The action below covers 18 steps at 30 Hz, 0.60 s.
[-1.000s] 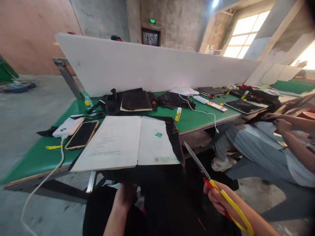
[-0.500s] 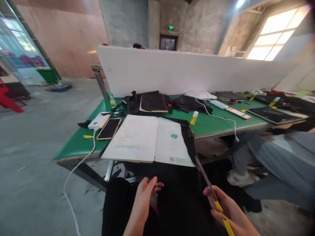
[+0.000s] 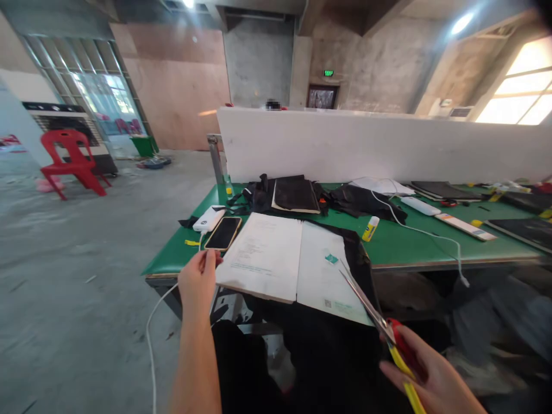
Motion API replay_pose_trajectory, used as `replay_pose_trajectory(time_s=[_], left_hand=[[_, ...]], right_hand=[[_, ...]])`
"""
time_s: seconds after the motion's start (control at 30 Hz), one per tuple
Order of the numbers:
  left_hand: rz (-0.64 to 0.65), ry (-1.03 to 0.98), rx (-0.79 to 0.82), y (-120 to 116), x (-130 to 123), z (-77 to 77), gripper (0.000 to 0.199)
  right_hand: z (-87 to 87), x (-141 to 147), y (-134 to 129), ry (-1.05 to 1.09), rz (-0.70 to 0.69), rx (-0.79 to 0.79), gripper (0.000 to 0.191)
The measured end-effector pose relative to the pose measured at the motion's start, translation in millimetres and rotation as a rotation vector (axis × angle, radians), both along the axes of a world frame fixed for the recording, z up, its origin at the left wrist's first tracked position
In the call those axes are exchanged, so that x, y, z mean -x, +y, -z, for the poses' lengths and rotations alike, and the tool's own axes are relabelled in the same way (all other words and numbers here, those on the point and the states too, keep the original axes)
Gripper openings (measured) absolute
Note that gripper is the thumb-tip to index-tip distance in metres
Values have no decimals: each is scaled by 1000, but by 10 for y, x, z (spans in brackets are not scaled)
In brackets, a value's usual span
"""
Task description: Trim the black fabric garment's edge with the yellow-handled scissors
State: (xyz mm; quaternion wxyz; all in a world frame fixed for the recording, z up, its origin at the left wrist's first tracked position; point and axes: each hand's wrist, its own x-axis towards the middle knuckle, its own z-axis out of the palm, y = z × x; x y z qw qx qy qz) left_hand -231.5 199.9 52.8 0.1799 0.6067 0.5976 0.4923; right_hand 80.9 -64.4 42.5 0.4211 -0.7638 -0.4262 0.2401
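Note:
An open book (image 3: pixel 267 259) with white pages lies at the table's front edge, on a black cover sheet (image 3: pixel 359 259) that shows along its right side. My left hand (image 3: pixel 199 273) is closed at the book's left edge, beside the phone (image 3: pixel 223 233); what its fingertips pinch, if anything, is hidden. In my right hand (image 3: pixel 425 368) are scissors (image 3: pixel 377 319) with yellow and red handles. Their blades look slightly parted and point up-left over the book's right page. A small green piece (image 3: pixel 331 259) shows on that page.
A glue stick (image 3: pixel 370 229) stands right of the book. Behind it lie a dark notebook (image 3: pixel 295 195) and black material (image 3: pixel 364 201). A white power bank (image 3: pixel 209 219) with a cable sits at left. A white partition (image 3: pixel 345 149) runs along the back. Another person's grey-clothed leg (image 3: pixel 495 322) is at right.
My left hand has moved from above my lap up and left to the book's left edge. The scissors stay in my right hand, with the handles spread wider. The view has swung left.

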Motion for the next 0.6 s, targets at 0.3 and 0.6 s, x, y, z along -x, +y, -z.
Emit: replay_pose_trajectory(time_s=[0.3, 0.6], left_hand=[[56, 654, 240, 1096, 67, 241, 51], [111, 729, 330, 1188, 93, 106, 66]], right_hand=[[-710, -243, 1316, -944, 8, 321, 51], [-423, -258, 2438, -935, -265, 323, 32]])
